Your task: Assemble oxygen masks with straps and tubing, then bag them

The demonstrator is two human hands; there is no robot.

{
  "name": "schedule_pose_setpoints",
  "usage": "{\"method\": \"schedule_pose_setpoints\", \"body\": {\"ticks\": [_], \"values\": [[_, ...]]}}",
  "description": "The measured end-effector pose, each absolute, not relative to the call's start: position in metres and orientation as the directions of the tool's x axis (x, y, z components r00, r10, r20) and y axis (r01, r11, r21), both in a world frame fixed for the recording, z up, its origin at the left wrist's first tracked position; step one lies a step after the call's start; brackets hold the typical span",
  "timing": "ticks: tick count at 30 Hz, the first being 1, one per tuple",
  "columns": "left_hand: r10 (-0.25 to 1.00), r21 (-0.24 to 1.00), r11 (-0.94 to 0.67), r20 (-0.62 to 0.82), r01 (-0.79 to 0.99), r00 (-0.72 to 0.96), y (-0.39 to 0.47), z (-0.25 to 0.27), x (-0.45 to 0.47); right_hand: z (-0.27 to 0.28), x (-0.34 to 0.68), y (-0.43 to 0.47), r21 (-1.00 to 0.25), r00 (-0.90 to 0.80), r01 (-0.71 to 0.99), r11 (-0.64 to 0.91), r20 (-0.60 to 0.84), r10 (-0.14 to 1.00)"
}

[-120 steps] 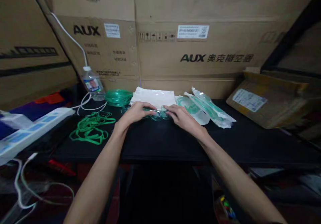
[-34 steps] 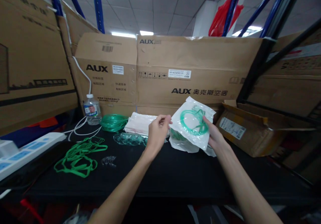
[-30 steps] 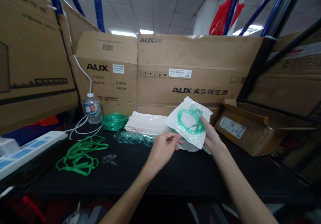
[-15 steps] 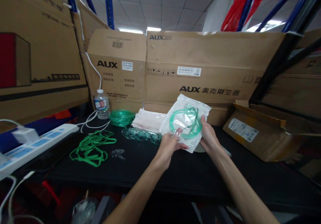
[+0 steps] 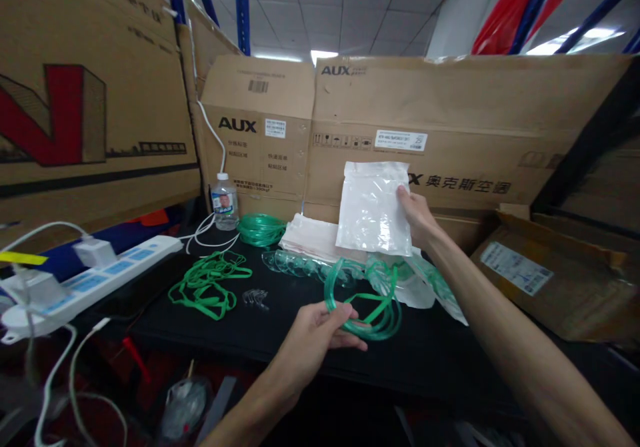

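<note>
My left hand [image 5: 320,327] pinches a coil of green tubing [image 5: 373,330], with a flat green strap [image 5: 376,310] across it. A clear green cup-like part sits at the coil's top, hard to make out. Higher up, my right hand [image 5: 419,215] grips the edge of a white plastic pouch [image 5: 374,210], which looks flat. Behind the hands lie a stack of white pouches [image 5: 306,235] and a row of clear greenish masks [image 5: 291,265]. Under my right forearm is another pouch with green contents [image 5: 444,290].
Loose green straps [image 5: 207,283], small clear pieces [image 5: 256,298] and a bigger green tubing coil [image 5: 261,230] lie on the left of the black table. A bottle [image 5: 225,205] and power strip [image 5: 125,267] stand beyond. An opened carton [image 5: 565,280] is at the right.
The green tubing has come out of the pouch and is in my left hand, lower down. My right hand has lifted the pouch up and away. The view has turned slightly left.
</note>
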State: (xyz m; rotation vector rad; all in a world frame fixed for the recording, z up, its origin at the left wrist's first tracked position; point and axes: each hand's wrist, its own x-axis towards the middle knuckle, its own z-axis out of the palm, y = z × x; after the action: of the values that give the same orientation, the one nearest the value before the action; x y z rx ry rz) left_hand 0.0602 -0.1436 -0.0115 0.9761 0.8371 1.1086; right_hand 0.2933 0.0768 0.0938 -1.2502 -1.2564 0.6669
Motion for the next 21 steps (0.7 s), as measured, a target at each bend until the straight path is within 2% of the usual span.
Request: {"method": "schedule_pose_setpoints", "body": {"ticks": [5,11,18,21], "values": [[0.938,0.943,0.224,-0.142,-0.244,0.315,-0.143,-0.036,0.041,0.114,0.265,0.102,-0.821,0.036,0.473,0.32,0.381,0.924],[0.902,0.945,0.269,-0.179,-0.188,0.392,-0.137,-0.043,0.036,0.125,0.219,0.13,-0.59,-0.215,0.705,0.394,0.351,0.911],[0.887,0.944,0.265,-0.159,-0.197,0.434,-0.142,-0.041,0.036,0.088,0.164,0.116,-0.323,-0.239,0.856,0.403,0.444,0.863],[0.883,0.941,0.259,-0.14,-0.218,0.447,-0.144,-0.048,0.037,0.055,0.151,0.097,-0.267,-0.235,0.898,0.349,0.377,0.896]]}}
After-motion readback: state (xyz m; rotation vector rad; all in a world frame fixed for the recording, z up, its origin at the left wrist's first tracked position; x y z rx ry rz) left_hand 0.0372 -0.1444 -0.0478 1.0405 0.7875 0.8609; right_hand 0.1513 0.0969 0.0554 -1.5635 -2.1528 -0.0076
